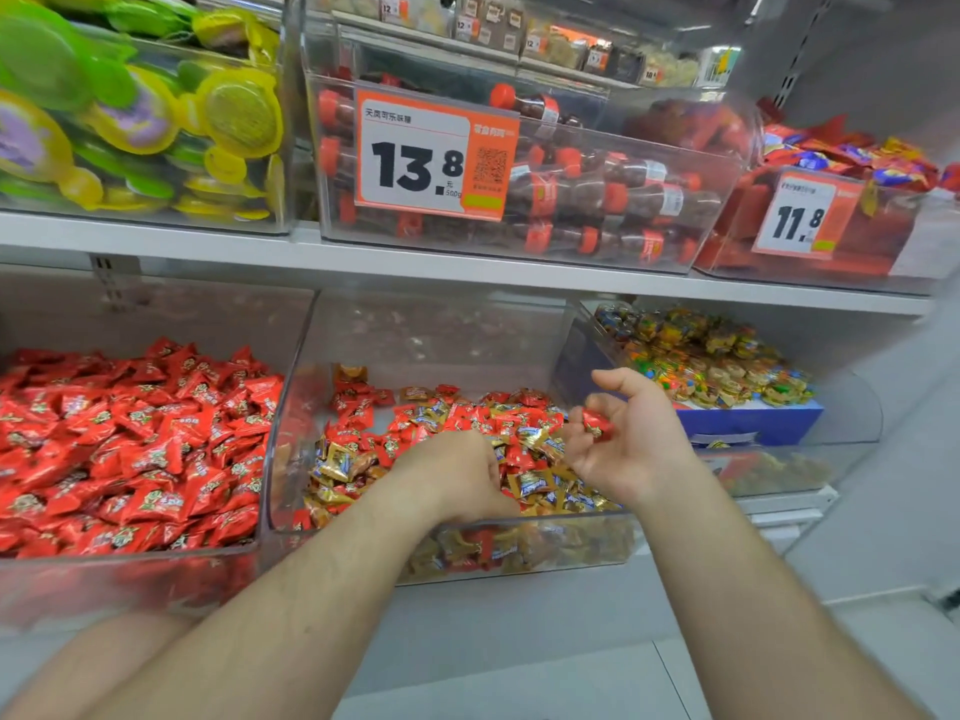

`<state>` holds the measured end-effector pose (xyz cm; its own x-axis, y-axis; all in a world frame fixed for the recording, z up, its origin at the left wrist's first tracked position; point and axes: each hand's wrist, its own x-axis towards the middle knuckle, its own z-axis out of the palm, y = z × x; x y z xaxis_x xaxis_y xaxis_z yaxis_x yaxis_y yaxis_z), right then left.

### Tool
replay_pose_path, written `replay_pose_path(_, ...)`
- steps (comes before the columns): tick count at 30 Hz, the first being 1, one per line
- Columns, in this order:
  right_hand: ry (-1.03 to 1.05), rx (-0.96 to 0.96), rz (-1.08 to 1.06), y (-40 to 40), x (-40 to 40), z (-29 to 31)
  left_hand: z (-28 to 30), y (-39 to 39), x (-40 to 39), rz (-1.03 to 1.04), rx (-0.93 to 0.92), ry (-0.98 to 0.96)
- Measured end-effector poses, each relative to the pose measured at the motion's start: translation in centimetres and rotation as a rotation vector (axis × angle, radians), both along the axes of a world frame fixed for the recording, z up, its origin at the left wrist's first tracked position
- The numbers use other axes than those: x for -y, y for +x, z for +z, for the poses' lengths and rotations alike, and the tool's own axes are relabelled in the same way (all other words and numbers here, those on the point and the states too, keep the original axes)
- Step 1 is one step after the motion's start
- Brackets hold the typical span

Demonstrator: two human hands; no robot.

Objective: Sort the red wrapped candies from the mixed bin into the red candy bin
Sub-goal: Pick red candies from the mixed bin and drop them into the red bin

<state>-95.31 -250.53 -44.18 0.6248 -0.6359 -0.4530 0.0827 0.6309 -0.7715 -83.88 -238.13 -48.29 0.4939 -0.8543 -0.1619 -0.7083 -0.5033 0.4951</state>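
Red candy in hand: one red wrapped candy (596, 424) sits in the right hand (626, 439), palm up, fingers curled loosely round it, just above the right end of the mixed bin (291, 407).
Left hand: left hand (457, 478) is palm down in the mixed pile, fingers bent into the wrappers; whether it has one pinched I cannot tell, fingertips are buried.
Step in hand (judgement): picking reds out of the mix, gathering in the right palm.
Doing it well (judgement): go for reds lying on top beyond the left hand, lift by a wrapper edge so gold ones do not ride along; keep the right palm cupped and level; carry the catch across the divider wall to the left before dropping, low, so nothing bounces back.
Mixed bin: clear plastic, under both hands; red wrappers mostly toward the back, gold-and-blue wrapped candies (535, 480) thick near the front. Many reds still in it, so the sorting looks far from done.
Red candy bin (130, 563): clear, immediately left of the left hand, touching the mixed bin; filled with red wrapped candies only, heaped.
Bin right of the right hand: clear bin (852, 407) of multicoloured foil sweets over a blue box.
Shelf above the hands: cola-bottle candy bin with price tag 13.8 (431, 155); green-and-yellow packs left of it; red packets tagged 11.8 to the right.
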Motion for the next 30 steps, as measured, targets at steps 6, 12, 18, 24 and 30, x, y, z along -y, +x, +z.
replay_pose_path(6,-0.914,-0.426,0.040,0.4,0.7,-1.4,-0.3,-0.1,1.2,-0.041,0.133,0.088)
replay_pose_path(12,-1.377,-0.870,0.344,1.9,0.1,-2.0,0.6,1.0,-0.4,0.098,-0.115,-0.112)
replay_pose_path(18,-1.474,-1.124,0.508,3.9,-0.6,-2.6,3.5,3.2,-4.1,0.463,-1.139,-0.690)
replay_pose_path(24,-1.457,-1.140,0.499,4.9,-0.8,-3.6,3.3,3.5,-5.4,0.476,-1.597,-0.818)
replay_pose_path(30,-0.558,-0.330,0.235,2.2,-0.1,-0.7,3.0,3.5,-4.4,0.496,-1.508,-0.705)
